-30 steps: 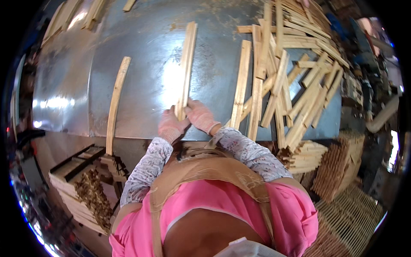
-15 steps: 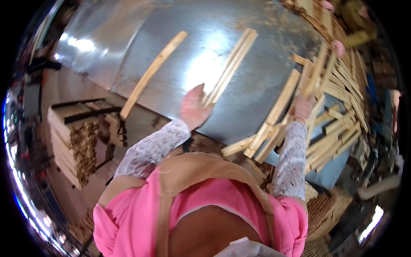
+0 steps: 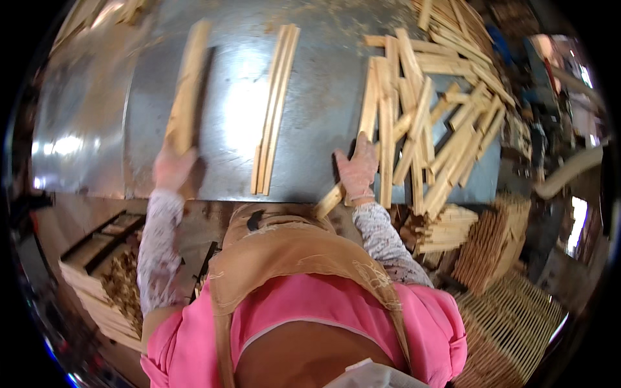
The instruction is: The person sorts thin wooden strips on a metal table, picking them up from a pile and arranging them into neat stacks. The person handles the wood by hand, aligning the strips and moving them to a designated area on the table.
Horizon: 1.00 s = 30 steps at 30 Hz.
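My left hand (image 3: 173,169) is closed around the near end of a pale wooden strip (image 3: 189,77), which points away over the metal tabletop (image 3: 323,97) and is blurred by motion. Between my hands, a few narrow wooden strips (image 3: 275,110) lie side by side on the metal. At the left edge of a loose pile of wooden strips (image 3: 424,110), my right hand (image 3: 358,171) has its thumb and fingers apart. Its fingertips touch the near end of the leftmost strip (image 3: 370,97). A short piece (image 3: 330,200) juts over the table's near edge beside that hand.
Stacked wood (image 3: 97,284) stands below the table at the left. More stacks (image 3: 491,239) and a slatted bundle (image 3: 511,330) are at the lower right. A few strips (image 3: 132,10) lie at the far left of the table. A pale curved pipe (image 3: 569,171) is at the right.
My left hand has left the middle strips and moved left, taking hold of the separate strip there. My right hand has drawn back from within the pile to its left edge. The view has turned.
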{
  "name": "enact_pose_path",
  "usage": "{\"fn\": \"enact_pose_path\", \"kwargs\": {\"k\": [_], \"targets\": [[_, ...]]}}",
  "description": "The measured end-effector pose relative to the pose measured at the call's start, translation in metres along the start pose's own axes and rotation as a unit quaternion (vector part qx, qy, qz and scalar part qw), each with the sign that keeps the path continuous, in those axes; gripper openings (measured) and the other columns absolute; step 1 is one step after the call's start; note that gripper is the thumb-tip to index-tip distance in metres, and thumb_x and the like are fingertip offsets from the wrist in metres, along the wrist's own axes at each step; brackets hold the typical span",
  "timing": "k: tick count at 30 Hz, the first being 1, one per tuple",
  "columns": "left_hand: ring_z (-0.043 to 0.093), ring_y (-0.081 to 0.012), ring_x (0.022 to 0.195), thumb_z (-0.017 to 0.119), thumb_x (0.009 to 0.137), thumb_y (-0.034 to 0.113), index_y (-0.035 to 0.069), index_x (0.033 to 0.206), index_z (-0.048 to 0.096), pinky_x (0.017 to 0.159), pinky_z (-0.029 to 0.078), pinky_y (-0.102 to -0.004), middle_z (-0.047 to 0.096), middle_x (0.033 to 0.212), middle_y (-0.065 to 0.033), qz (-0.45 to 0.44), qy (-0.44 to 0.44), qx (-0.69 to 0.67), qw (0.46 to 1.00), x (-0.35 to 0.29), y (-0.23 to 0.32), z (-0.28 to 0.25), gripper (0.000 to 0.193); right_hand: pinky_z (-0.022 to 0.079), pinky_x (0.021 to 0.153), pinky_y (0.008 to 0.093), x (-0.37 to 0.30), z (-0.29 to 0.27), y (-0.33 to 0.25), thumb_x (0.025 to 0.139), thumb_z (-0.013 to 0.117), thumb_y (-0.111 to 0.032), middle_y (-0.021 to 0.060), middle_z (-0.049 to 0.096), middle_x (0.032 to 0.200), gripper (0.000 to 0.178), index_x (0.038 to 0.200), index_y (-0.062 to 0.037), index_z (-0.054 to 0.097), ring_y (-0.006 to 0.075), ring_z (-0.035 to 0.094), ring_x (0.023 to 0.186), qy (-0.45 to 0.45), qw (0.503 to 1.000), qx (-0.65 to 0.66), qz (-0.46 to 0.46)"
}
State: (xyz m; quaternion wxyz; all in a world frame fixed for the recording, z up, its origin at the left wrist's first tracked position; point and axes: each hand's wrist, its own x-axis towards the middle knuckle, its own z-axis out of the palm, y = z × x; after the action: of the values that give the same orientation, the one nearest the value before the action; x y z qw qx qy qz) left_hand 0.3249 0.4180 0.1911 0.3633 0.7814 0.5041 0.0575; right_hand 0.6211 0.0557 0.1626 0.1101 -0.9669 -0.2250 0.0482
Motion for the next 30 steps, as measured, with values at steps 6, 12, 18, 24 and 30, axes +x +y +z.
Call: {"fn": "enact_pose_path", "kwargs": {"k": [6, 12, 18, 24, 30], "targets": [[0.069, -0.0348, 0.122, 0.069, 0.098, 0.038, 0.01, 0.156, 0.051, 0.096, 0.058, -0.0503, 0.07, 0.135, -0.0192, -0.058, -0.065, 0.34, 0.936, -0.027, -0.091, -0.064, 0.066, 0.049, 0.104, 0.0559, 0.021, 0.001, 0.021, 0.09, 0.075, -0.041, 0.0196, 0.066, 0.131, 0.074, 0.154, -0.0143, 0.051, 0.0426, 0.058, 0.129, -0.062, 0.984, -0.15, 0.072], [0.06, -0.0423, 0.125, 0.075, 0.088, 0.048, 0.014, 0.162, 0.041, 0.107, 0.049, -0.052, 0.062, 0.137, -0.0187, 0.066, 0.051, 0.331, 0.94, -0.027, -0.184, -0.033, 0.088, 0.058, 0.089, 0.052, 0.009, 0.02, -0.073, 0.098, 0.061, -0.05, 0.0271, 0.076, 0.099, 0.08, 0.161, -0.004, 0.044, 0.0443, 0.074, 0.094, -0.204, 0.978, 0.053, 0.002], [0.06, -0.0409, 0.123, 0.076, 0.092, 0.034, 0.016, 0.159, 0.049, 0.105, 0.051, -0.0517, 0.063, 0.134, -0.0193, 0.098, 0.071, 0.253, 0.96, -0.04, -0.177, -0.009, 0.075, 0.054, 0.082, 0.0545, 0.003, 0.065, -0.153, 0.104, 0.05, -0.052, 0.0195, 0.071, 0.085, 0.067, 0.152, -0.0055, 0.051, 0.0415, 0.069, 0.083, -0.232, 0.966, 0.098, -0.06], [0.058, -0.0427, 0.128, 0.078, 0.091, 0.031, 0.015, 0.154, 0.056, 0.107, 0.051, -0.0506, 0.059, 0.142, -0.0208, 0.07, 0.056, 0.23, 0.969, -0.058, -0.14, -0.007, 0.069, 0.051, 0.1, 0.0534, 0.019, -0.024, -0.012, 0.089, 0.075, -0.037, 0.0237, 0.07, 0.122, 0.066, 0.143, -0.0046, 0.057, 0.0417, 0.064, 0.117, 0.041, 0.994, -0.048, -0.094], [0.048, -0.0398, 0.147, 0.073, 0.094, 0.054, 0.002, 0.16, 0.045, 0.124, 0.037, -0.0521, 0.052, 0.158, -0.0234, 0.166, -0.014, 0.054, 0.985, -0.053, -0.057, 0.068, 0.088, 0.053, 0.104, 0.0515, -0.014, -0.055, 0.11, 0.09, 0.078, -0.032, 0.0262, 0.063, 0.133, 0.071, 0.154, -0.0122, 0.055, 0.0448, 0.061, 0.125, -0.078, 0.984, -0.048, 0.155]]}}
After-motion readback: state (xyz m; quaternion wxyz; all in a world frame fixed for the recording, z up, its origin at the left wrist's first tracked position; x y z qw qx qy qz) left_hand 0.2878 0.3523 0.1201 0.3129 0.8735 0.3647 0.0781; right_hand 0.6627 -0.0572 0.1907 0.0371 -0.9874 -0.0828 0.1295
